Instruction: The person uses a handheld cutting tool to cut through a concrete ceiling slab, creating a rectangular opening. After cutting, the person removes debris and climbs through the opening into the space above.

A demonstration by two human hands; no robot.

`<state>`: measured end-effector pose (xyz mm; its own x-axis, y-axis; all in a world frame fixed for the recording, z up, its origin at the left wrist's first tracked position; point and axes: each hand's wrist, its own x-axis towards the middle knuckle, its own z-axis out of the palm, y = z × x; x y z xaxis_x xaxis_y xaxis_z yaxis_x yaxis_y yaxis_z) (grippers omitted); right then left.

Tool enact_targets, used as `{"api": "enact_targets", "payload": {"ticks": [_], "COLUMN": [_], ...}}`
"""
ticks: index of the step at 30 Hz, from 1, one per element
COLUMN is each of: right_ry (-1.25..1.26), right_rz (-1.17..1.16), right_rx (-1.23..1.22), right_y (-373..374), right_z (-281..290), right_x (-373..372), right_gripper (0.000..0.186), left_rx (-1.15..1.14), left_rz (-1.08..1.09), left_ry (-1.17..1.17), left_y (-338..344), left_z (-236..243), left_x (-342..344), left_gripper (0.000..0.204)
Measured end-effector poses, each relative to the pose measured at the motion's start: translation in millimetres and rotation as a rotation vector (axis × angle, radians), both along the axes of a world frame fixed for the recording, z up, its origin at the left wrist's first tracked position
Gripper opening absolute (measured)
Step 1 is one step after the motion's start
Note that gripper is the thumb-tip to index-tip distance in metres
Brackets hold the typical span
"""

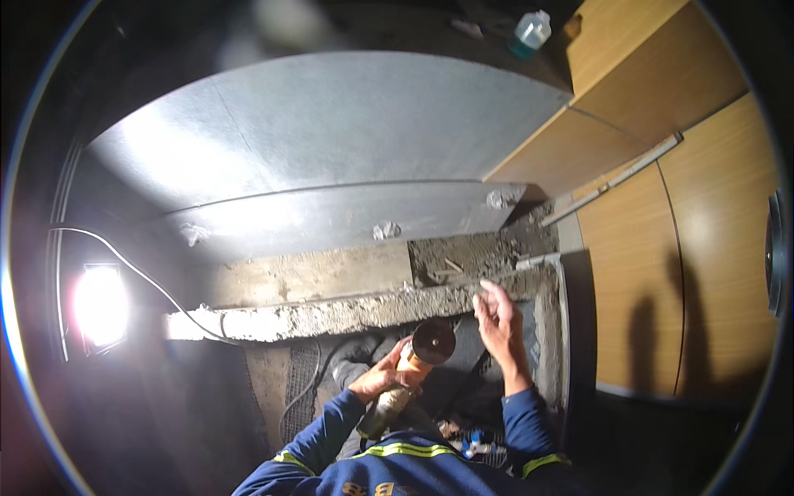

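My left hand (382,378) grips the body of an angle grinder (413,364), whose round disc (433,341) faces up just below a rough concrete ledge (331,314). My right hand (499,318) is raised beside the disc, fingers loosely spread, close to the ledge's right end and holding nothing visible. Both forearms wear blue sleeves with yellow reflective bands.
A large grey metal sheet (331,140) curves above the ledge. Wooden panels (686,248) stand to the right. A bright work lamp (101,306) glares at the left, with a white cable (149,277) running toward the ledge. A plastic bottle (529,33) sits at the top.
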<state>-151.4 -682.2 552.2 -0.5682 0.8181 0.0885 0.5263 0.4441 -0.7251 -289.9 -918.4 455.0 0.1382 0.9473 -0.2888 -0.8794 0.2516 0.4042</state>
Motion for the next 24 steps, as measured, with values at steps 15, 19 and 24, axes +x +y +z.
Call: {"api": "enact_targets", "payload": {"ticks": [15,19,24], "right_ry": [0.024,0.050,0.106], "right_rz": [0.179,0.349,0.580], "right_rx": [1.092,0.878,0.231], "right_y": [282,266,119], "right_z": [99,123,113], "right_x": [-482,-475,-306], "right_gripper": [0.030,0.035,0.044], "left_rx": [0.021,-0.042,-0.107], "left_rz": [0.412,0.402,0.337], "left_ry": [0.119,0.349,-0.067], "left_y": [-42,-48,-34], "left_z": [-36,-34,-15], "left_x": [-6,-27,-36], "left_gripper": [0.108,0.108,0.114]}}
